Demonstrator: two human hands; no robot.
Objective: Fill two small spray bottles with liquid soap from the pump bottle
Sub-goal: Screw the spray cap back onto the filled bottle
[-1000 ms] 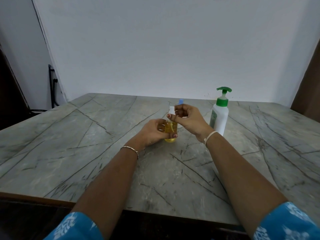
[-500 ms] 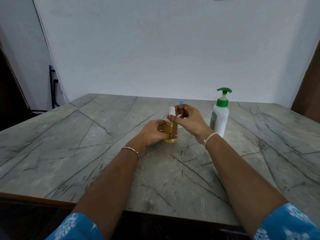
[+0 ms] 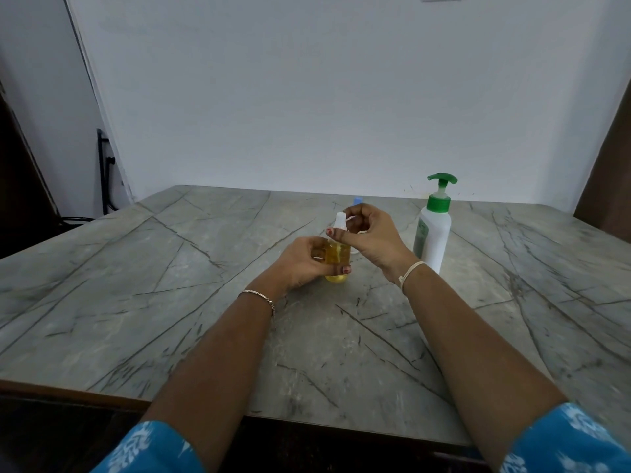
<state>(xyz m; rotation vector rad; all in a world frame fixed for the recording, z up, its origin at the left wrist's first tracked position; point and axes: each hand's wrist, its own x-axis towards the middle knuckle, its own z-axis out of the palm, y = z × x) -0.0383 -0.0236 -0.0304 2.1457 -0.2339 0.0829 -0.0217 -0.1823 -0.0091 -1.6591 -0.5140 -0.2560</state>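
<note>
So, bottle one looks full, and the cap is the sketchy part

Left hand (image 3: 300, 264) is wrapped around the small spray bottle (image 3: 336, 256), which stands on the marble table (image 3: 170, 302) and shows yellow liquid nearly to the shoulder. Right hand (image 3: 370, 235) pinches the white spray top (image 3: 340, 220) between thumb and fingers, right at the neck. Can't tell if it's threaded on or just sitting there.

My guess: this one is being closed up. A second bottle with a blue cap (image 3: 357, 200) peeks out just behind the right hand, mostly hidden, so no idea how full it is. The pump bottle (image 3: 431, 237) stands just to the right.

What could go wrong: squeeze the body too hard while the top is loose and soap comes out the neck. Cross-thread the top and it leaks later. Soapy fingers could slip on the twist and tip the bottle, and a careless right elbow could knock the pump bottle over.
</note>
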